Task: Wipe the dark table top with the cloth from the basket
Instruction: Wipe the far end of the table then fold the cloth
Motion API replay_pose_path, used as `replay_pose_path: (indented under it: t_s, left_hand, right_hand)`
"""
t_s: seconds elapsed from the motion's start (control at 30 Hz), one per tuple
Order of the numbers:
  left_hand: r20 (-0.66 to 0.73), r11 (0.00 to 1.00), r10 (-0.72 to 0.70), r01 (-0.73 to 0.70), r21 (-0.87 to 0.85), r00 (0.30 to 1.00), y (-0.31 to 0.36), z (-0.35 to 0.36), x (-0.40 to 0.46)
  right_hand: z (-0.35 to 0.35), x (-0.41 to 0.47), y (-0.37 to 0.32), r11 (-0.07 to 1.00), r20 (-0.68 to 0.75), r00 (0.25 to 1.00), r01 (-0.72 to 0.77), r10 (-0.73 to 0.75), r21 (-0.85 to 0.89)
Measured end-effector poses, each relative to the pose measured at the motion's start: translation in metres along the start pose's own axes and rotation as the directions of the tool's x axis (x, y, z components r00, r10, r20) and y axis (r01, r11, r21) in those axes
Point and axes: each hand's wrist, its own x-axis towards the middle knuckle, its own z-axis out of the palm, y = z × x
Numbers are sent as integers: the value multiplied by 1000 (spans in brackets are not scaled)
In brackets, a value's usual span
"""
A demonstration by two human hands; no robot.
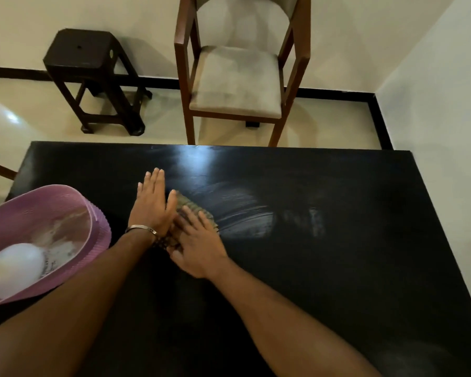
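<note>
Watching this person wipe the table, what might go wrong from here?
Two things, judging by the picture. The purple basket sits at the near left edge of the dark table, close to the left forearm; a wide sweep might nudge it off. Also, streaks show only to the right of the cloth, so other parts could be missed. The right hand presses the cloth, which is small, while the left hand lies flat beside it.

Cloth (195, 210) mostly covered by both hands, only a patterned strip visible; fingers of the right hand (199, 243) smeared by motion. Basket (93, 213) cut off at the left edge, its contents too blurred to identify. Chair (234, 77) back cropped at the top. Desk (337, 240) near edge out of frame.
</note>
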Motion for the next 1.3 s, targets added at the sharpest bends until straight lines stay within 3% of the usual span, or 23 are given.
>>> replay_pose_path:
  t_s: [0.13, 0.2, 0.27, 0.37, 0.43, 0.47, 0.53, 0.6, 0.67, 0.77, 0.83, 0.9, 0.93, 1.0, 1.07, 1.1, 1.2, 1.27, 1.3]
  left_hand:
    - [38, 996, 78, -79, 27, 996, 16, 11, -6]
    - [57, 991, 128, -130, 32, 990, 29, 17, -8]
    - [72, 984, 170, -173, 36, 983, 40, 22, -11]
    - [113, 976, 208, -214, 48, 972, 48, 26, -17]
    - [147, 975, 198, -210, 71, 969, 42, 24, -21]
    - [156, 976, 185, -200, 83, 970, 37, 22, -24]
    - [138, 981, 161, -174, 90, 977, 24, 15, -26]
    - [98, 989, 122, -130, 76, 988, 10, 6, -25]
    - [61, 996, 64, -68, 61, 996, -1, -3, -25]
    - [47, 999, 19, -21, 47, 999, -7, -14, -27]
    - [64, 999, 29, -31, 37, 998, -4, -19, -30]
    - [57, 999, 36, -37, 29, 998, -1, -20, -32]
    - [41, 999, 39, -40, 27, 998, 0, -19, -32]
    - [28, 999, 42, -43, 27, 999, 4, -16, -32]
    - [38, 998, 58, -59, 31, 998, 9, -10, -34]
    - [45, 996, 79, -80, 34, 996, 12, -6, -35]
    - [55, 993, 114, -116, 31, 992, 21, 3, -38]
    - [49, 994, 107, -109, 27, 993, 23, 5, -42]
    - [47, 994, 106, -108, 31, 993, 21, 6, -44]
  right_hand:
    - [-26, -46, 110, 934, -103, 929, -356, 356, 17]
    - [-45, -85, 177, 810, -125, 802, -586, 584, 22]
    - [-58, -134, 232, 628, -130, 618, -776, 776, 62]
    - [-70, -190, 268, 369, -74, 362, -911, 929, 186]
    - [-69, -184, 262, 284, -38, 282, -935, 959, 213]
    - [-67, -168, 250, 281, -47, 278, -935, 960, 216]
    - [-60, -125, 215, 403, -118, 387, -898, 914, 176]
    - [-49, -74, 165, 593, -154, 575, -794, 804, 134]
    - [-38, -28, 100, 762, -139, 749, -642, 647, 87]
    - [-15, 14, -1, 946, -35, 945, -325, 324, -8]
    - [-5, 17, -41, 994, 100, 990, -93, 98, -51]
    - [-2, 11, -35, 999, 126, 992, 10, -5, -37]
    - [-4, 8, -18, 999, 82, 997, 2, 1, -35]
    - [-14, -9, 36, 988, -28, 987, -157, 157, -6]
    - [-32, -41, 112, 916, -77, 913, -400, 400, 20]
    - [-40, -65, 152, 847, -102, 842, -531, 530, 29]
    - [-60, -158, 237, 513, -143, 495, -843, 857, 163]
    - [-64, -203, 255, 280, -88, 267, -923, 960, 264]
    - [-62, -208, 253, 200, -51, 193, -935, 980, 293]
